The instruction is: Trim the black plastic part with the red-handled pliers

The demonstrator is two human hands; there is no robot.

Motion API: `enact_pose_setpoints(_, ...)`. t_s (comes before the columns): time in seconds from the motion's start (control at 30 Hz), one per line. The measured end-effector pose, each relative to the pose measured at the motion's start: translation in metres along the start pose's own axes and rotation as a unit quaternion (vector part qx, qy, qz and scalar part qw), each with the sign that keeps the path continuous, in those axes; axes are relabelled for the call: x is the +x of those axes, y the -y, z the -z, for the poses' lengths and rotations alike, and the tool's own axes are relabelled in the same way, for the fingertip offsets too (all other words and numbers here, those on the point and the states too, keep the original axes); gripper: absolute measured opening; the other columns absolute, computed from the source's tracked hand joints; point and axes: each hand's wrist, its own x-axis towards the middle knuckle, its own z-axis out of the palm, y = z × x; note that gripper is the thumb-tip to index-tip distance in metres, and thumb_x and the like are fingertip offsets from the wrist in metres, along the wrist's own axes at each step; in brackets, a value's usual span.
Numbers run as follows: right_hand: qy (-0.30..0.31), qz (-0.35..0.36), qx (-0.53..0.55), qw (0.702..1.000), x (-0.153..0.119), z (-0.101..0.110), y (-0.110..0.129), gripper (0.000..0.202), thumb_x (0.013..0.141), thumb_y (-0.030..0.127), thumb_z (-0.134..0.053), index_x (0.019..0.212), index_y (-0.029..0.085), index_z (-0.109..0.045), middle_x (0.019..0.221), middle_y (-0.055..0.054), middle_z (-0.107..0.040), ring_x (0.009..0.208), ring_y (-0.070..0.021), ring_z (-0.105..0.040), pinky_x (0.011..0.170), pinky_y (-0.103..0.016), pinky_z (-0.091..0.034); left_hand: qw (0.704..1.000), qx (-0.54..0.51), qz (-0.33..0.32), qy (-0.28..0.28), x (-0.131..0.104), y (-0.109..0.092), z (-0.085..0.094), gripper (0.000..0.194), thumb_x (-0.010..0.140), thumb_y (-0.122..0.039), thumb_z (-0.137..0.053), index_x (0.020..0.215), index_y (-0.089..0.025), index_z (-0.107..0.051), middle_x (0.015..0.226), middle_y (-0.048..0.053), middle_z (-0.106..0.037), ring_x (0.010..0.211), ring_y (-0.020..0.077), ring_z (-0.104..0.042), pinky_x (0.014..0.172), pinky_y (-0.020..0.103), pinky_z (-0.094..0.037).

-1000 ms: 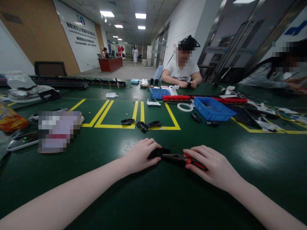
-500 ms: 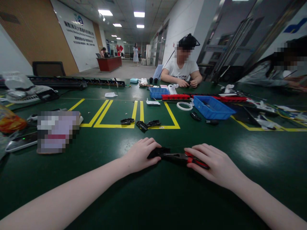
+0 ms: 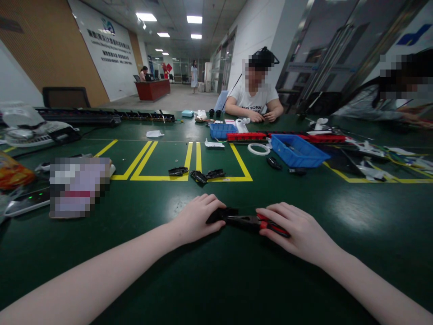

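Note:
My left hand (image 3: 199,215) is closed around a small black plastic part (image 3: 216,215), pinched between thumb and fingers just above the green table (image 3: 216,280). From the right, my right hand (image 3: 292,228) grips the red and black handles of long-nose pliers (image 3: 243,220). The pliers' dark jaws reach the black part, but I cannot make out exactly where the tips bite. Beyond my hands, several similar black parts (image 3: 199,177) lie on yellow tape lines.
Blue trays (image 3: 299,158) stand at the back right, near a white ring (image 3: 259,149) and a red strip (image 3: 245,136). A blurred-out flat item (image 3: 79,187) lies left. Across the table sits a person (image 3: 253,97); another leans in at far right.
The view has shifted slightly. My right hand and the pliers are a little closer to my left hand, which keeps its hold on the black part.

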Motion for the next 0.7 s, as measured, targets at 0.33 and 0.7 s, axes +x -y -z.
enact_pose_setpoints(0.33,-0.004,0.012,-0.017,1.0,0.0,0.0039,-0.001,0.036,0.099,0.043,-0.052,0.121,0.02,-0.067,0.102,-0.011,-0.072,0.086,-0.0208,-0.068,0.07,-0.033,-0.056,1.0,0.0,0.004,-0.001,-0.0004,-0.0007,0.0007,0.03,0.093,-0.027,-0.066,0.122,-0.02,-0.058,0.119,0.006,-0.064,0.109,0.0244,-0.061,0.093,0.042,-0.052)
enact_pose_setpoints(0.7,0.0,0.006,-0.012,1.0,-0.0007,0.0051,-0.0013,0.035,0.099,0.043,-0.052,0.121,0.021,-0.067,0.103,-0.01,-0.072,0.086,-0.0206,-0.068,0.07,-0.033,-0.056,1.0,0.0,0.004,0.003,0.0,-0.0004,0.0008,0.03,0.093,-0.027,-0.066,0.122,-0.021,-0.058,0.118,0.006,-0.065,0.108,0.0242,-0.061,0.093,0.042,-0.052)
